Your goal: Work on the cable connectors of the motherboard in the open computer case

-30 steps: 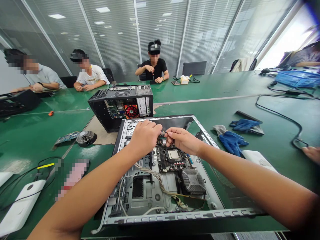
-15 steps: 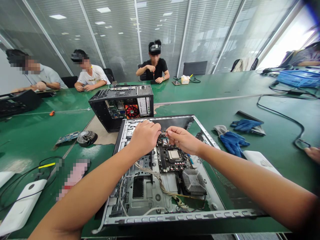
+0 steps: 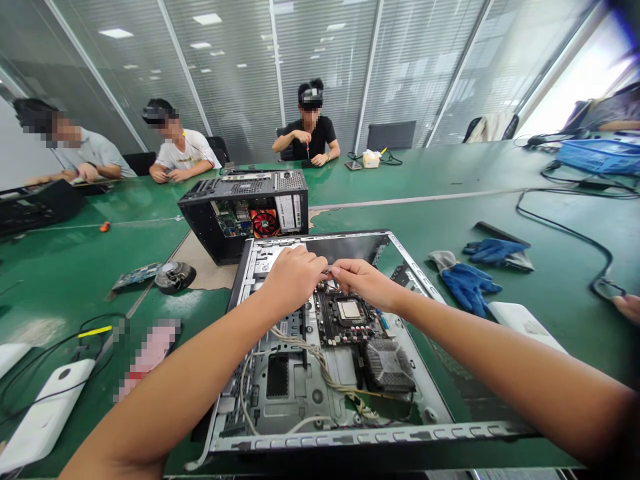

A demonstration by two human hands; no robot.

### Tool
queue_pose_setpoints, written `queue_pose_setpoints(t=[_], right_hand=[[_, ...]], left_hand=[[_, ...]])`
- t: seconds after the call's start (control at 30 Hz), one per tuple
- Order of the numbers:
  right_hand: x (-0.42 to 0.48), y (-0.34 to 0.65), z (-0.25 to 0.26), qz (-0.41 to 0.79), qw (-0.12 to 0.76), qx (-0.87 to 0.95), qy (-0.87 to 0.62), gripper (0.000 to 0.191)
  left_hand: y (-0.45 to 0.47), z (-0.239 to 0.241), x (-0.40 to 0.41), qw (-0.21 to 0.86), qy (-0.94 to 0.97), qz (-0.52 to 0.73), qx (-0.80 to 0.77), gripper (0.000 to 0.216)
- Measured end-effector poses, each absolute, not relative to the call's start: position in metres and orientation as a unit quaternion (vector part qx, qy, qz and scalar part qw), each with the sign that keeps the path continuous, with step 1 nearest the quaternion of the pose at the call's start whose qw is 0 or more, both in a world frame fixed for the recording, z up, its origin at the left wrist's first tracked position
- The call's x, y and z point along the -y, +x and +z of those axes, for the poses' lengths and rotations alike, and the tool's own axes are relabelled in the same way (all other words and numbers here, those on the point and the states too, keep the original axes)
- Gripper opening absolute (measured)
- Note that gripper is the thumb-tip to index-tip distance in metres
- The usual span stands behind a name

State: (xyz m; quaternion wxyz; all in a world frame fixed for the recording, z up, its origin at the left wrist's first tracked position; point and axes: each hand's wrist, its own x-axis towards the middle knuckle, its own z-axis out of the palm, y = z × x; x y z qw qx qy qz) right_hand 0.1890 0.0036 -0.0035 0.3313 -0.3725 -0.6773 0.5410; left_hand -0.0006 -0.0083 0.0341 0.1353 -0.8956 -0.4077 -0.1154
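An open computer case lies flat on the table in front of me. Above the top of the motherboard, my left hand and my right hand meet with pinched fingertips. Between them is a thin, wire-like piece, mostly hidden by the fingers. The processor shows bare in its socket. A heatsink sits below the board, inside the case. A bundle of pale cables runs across the metal floor to the left of the heatsink.
A second black computer case stands behind mine. Blue work gloves and a white power bank-like block lie to the right. A round cooler and a circuit board lie left. Several people sit across the green table.
The hands have drawn slightly closer, their fingertips now almost touching. The wire-like piece shows less between them. The case contents look unchanged.
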Motion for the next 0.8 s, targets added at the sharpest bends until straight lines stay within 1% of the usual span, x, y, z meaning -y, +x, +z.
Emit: queue_pose_setpoints(t=[0.17,0.33,0.43,0.57,0.8], right_hand=[[-0.0021,0.1890,0.0011,0.567,0.307,0.666,-0.375,0.032],[-0.0020,0.1900,0.0004,0.569,0.302,0.660,-0.387,0.025],[-0.0013,0.1906,0.0005,0.569,0.290,0.668,-0.382,0.027],[-0.0001,0.1909,0.0024,0.552,0.265,0.690,-0.386,0.033],[0.0004,0.1890,0.0040,0.491,0.257,0.726,-0.407,0.030]], left_hand=[[-0.0003,0.0329,0.0085,0.136,-0.901,-0.114,0.396,0.020],[0.0008,0.0331,0.0076,0.132,-0.909,-0.117,0.378,0.018],[0.0013,0.0336,0.0071,0.125,-0.911,-0.122,0.375,0.017],[0.0017,0.0349,0.0082,0.114,-0.909,-0.121,0.383,0.016],[0.0020,0.0372,0.0111,0.096,-0.901,-0.110,0.409,0.018]])
